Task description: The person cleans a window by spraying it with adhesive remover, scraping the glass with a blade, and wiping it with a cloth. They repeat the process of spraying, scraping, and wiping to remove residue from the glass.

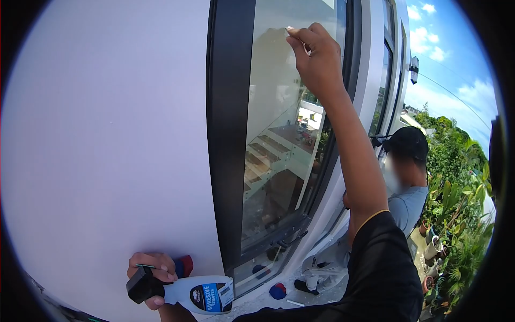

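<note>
My left hand [152, 263], low by the white wall, is wrapped round the neck of a spray bottle [185, 290] with a black trigger head. The bottle lies tilted and its blue label reads "Adhesive Remover". A thin green-edged item shows at the fingers, and a red and blue piece [185, 265] shows just behind the hand. High up at the window glass [271, 70], my right hand [316, 56] is pinched, thumb against fingers. Whatever it holds, if anything, is too small to name.
A dark window frame [228, 134] borders the glass, with a handle [295, 236] at its lower edge. Another person [410, 198] in a black cap crouches close on the right. A red and blue object [278, 291] lies on the ledge. Potted plants [432, 249] stand below.
</note>
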Tool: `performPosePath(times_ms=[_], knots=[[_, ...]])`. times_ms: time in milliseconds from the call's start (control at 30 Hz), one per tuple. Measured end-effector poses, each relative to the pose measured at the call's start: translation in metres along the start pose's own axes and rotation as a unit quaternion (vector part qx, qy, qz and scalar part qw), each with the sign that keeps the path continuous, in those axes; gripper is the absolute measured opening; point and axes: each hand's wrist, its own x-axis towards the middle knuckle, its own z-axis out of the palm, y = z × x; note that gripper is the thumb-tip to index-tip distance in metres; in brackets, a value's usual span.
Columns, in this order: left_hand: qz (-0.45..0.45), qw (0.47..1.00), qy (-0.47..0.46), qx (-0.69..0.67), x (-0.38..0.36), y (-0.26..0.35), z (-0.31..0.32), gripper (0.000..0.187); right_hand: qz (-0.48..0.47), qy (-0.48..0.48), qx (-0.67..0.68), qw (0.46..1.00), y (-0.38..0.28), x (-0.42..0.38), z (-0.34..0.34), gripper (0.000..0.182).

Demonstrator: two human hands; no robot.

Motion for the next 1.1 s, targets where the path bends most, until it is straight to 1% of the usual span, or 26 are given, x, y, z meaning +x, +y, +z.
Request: performPosePath(times_ms=[33, 67, 133, 233, 333, 367, 433, 467, 533, 633, 733, 833, 867, 900, 967, 1000, 1033, 1067, 1100], knots=[[-0.004, 1.000, -0.002, -0.001, 0.001, 0.001, 0.000, 0.046, 0.016, -0.013, 0.020, 1.000, -0.014, -0.022, 0.001, 0.014], [-0.006, 1.000, -0.001, -0.002, 0.001, 0.002, 0.000, 0.046, -0.019, -0.005, 0.028, 0.999, -0.025, -0.045, 0.005, 0.014], [0.002, 1.000, 0.000, -0.002, 0.002, 0.000, 0.002, 0.046, -0.046, 0.021, 0.008, 0.999, -0.037, -0.054, 0.013, 0.013], [-0.002, 1.000, -0.018, 0.001, 0.007, 0.001, 0.002, 0.045, -0.036, 0.069, 0.013, 0.997, -0.024, -0.006, 0.021, 0.012], [-0.013, 1.000, -0.012, 0.003, 0.005, 0.005, 0.004, 0.045, -0.026, 0.064, 0.030, 0.997, -0.023, 0.013, 0.023, 0.010], [-0.013, 1.000, -0.010, 0.001, 0.004, 0.003, 0.003, 0.045, -0.014, 0.057, 0.034, 0.998, -0.034, -0.004, 0.021, 0.009], [-0.022, 1.000, -0.007, -0.005, 0.002, 0.005, 0.001, 0.045, -0.020, 0.046, 0.037, 0.998, -0.054, -0.050, 0.022, 0.008], [-0.026, 1.000, -0.003, -0.007, 0.003, 0.006, 0.003, 0.045, -0.030, 0.041, 0.040, 0.998, -0.057, -0.059, 0.026, 0.008], [-0.029, 1.000, 0.001, -0.005, 0.004, 0.007, 0.005, 0.045, -0.031, 0.057, 0.043, 0.997, -0.052, -0.042, 0.032, 0.008], [-0.028, 1.000, -0.002, 0.003, 0.006, 0.006, 0.005, 0.045, -0.054, 0.096, 0.013, 0.994, -0.043, 0.015, 0.034, 0.010], [-0.024, 1.000, 0.004, 0.020, 0.002, 0.006, 0.004, 0.046, -0.041, 0.107, 0.026, 0.993, -0.048, -0.010, 0.037, 0.012], [-0.023, 0.999, 0.004, 0.025, 0.001, 0.004, 0.005, 0.046, -0.015, 0.089, 0.020, 0.996, -0.065, -0.084, 0.036, 0.014], [-0.028, 0.999, 0.004, 0.029, 0.002, 0.004, 0.005, 0.046, -0.010, 0.085, 0.026, 0.996, -0.067, -0.092, 0.037, 0.014], [-0.035, 0.999, 0.000, 0.036, 0.005, 0.009, 0.005, 0.046, -0.005, 0.079, 0.027, 0.996, -0.068, -0.081, 0.034, 0.015], [-0.034, 0.998, 0.005, 0.050, 0.007, 0.011, 0.006, 0.046, -0.036, 0.120, -0.007, 0.992, -0.057, -0.036, 0.040, 0.013], [-0.037, 0.998, 0.008, 0.056, 0.006, 0.010, 0.007, 0.047, -0.022, 0.108, 0.039, 0.993, -0.052, -0.011, 0.037, 0.010], [-0.031, 0.997, 0.011, 0.065, 0.005, 0.011, 0.008, 0.047, -0.077, 0.146, 0.008, 0.986, -0.031, 0.015, 0.048, 0.009], [-0.028, 0.997, 0.015, 0.076, 0.003, 0.009, 0.006, 0.048, -0.011, 0.041, -0.032, 0.999, -0.035, 0.032, 0.032, 0.019], [-0.030, 0.995, 0.019, 0.089, 0.000, 0.011, 0.007, 0.049, 0.016, -0.067, 0.007, 0.998, -0.035, 0.041, 0.011, 0.028]])
